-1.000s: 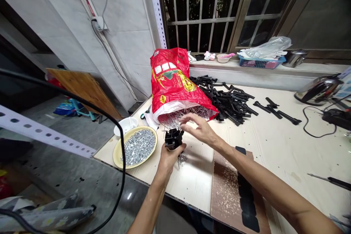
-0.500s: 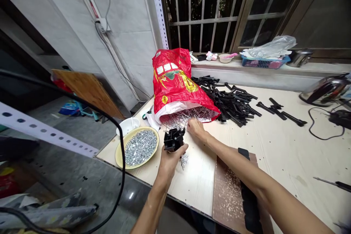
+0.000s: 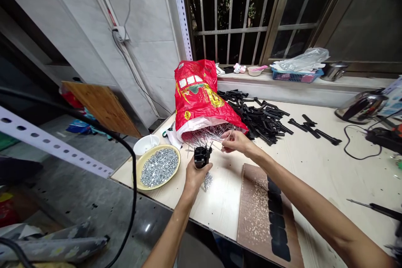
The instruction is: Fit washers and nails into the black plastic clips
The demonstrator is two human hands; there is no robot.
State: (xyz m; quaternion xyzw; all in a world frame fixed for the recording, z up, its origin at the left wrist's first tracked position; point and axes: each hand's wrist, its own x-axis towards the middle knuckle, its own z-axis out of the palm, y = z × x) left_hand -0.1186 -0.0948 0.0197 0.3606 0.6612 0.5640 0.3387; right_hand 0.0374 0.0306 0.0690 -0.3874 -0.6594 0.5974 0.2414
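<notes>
My left hand (image 3: pixel 195 176) is closed around a bundle of black plastic parts (image 3: pixel 202 157), held upright above the table; thin metal pieces stick out of its top. To its right, my right hand (image 3: pixel 236 141) pinches at least one long thin metal rod (image 3: pixel 216 147); the exact count is unclear. Behind both hands lies a red bag (image 3: pixel 201 100), its mouth turned toward me and full of similar thin metal rods (image 3: pixel 205 135). A small heap of shiny metal bits (image 3: pixel 208 180) rests beside my left hand.
Left of my hands are a yellow bowl (image 3: pixel 138 181) of metal nuts and a white bowl (image 3: pixel 145 144). Black plastic parts (image 3: pixel 260 119) are piled behind. A brown board (image 3: pixel 251 213) with black pads lies at front right, a screwdriver (image 3: pixel 377 207) beyond it. A kettle (image 3: pixel 361 106) stands far right.
My right hand has drawn back from the bag's mouth, moving right, and now shows a thin rod in its fingers. The black bundle in my left hand has shifted slightly right and turned.
</notes>
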